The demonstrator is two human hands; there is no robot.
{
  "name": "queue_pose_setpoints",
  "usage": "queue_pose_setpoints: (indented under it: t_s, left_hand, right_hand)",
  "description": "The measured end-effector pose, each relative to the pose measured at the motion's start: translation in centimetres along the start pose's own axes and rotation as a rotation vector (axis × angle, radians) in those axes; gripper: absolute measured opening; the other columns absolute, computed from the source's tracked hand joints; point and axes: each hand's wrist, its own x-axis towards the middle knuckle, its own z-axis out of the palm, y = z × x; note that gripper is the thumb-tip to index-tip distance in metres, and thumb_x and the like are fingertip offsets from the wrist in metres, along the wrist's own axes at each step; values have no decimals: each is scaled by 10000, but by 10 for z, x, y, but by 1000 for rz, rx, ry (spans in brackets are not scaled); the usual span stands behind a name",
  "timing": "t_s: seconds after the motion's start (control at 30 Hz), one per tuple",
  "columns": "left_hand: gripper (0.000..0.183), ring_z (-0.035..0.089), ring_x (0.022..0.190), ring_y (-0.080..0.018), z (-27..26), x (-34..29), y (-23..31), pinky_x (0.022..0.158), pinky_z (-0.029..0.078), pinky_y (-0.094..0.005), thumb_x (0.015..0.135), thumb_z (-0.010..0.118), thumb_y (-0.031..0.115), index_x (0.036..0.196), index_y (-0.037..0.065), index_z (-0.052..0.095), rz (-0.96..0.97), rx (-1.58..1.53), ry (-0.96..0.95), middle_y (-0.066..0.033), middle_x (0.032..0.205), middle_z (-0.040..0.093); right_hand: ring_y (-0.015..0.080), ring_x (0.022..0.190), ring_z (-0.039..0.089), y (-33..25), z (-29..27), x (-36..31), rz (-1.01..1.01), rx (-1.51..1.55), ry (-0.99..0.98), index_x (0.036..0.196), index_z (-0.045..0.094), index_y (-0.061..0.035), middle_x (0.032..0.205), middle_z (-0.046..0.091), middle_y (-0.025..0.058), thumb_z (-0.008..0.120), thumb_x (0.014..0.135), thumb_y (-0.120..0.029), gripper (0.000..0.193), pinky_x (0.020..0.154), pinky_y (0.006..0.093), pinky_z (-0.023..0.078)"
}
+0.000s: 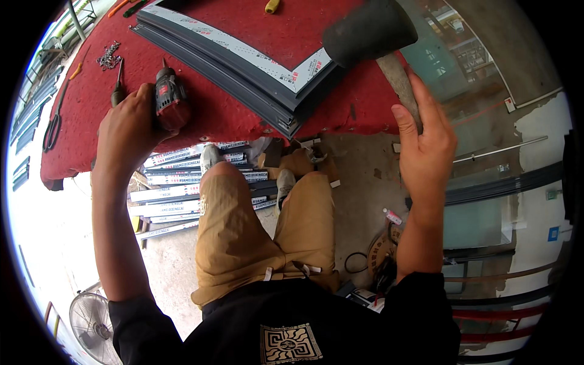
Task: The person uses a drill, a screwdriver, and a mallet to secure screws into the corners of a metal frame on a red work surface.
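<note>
My right hand (427,137) is closed round the wooden handle (398,82) of a mallet with a big black head (370,33). The head is raised at the far right, overlapping the corner of a dark grey metal frame (243,94) in my view. White printed film (231,47) covers part of the frame, which lies on a red cloth-covered table (210,115). At the left, my left hand (129,121) is curled against a red and black power drill (171,100), its grip hidden under the palm. A screwdriver (119,82) lies beside those fingers, partly covered.
Scissors (53,128) and a pile of small metal pieces (109,56) lie on the table's left side. A yellow-handled tool (272,6) is at the far edge. Film-wrapped profiles (173,193) lie below the table, near my feet. Glass sheets (474,225) are at right, a fan (91,319) lower left.
</note>
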Motion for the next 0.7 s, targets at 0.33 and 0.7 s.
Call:
queue_pose_setpoints:
  t_s: [0.33,0.7]
  left_hand:
    - [613,722,1141,-418,2,4,-4,887,576,-535,759,951,279,1231,92,608,-34,-23,-53,-145,1163,763]
    - [575,740,1085,-407,2,0,-3,840,588,-515,753,963,284,1152,68,609,10,-3,22,-150,1115,770]
  right_hand:
    - [329,769,696,-6,8,5,125,-2,-107,1450,724,-219,970,724,107,811,983,-234,475,688,430,555]
    - [373,763,686,-16,12,12,121,-65,-266,1456,712,-247,938,699,101,810,969,-247,496,676,479,557]
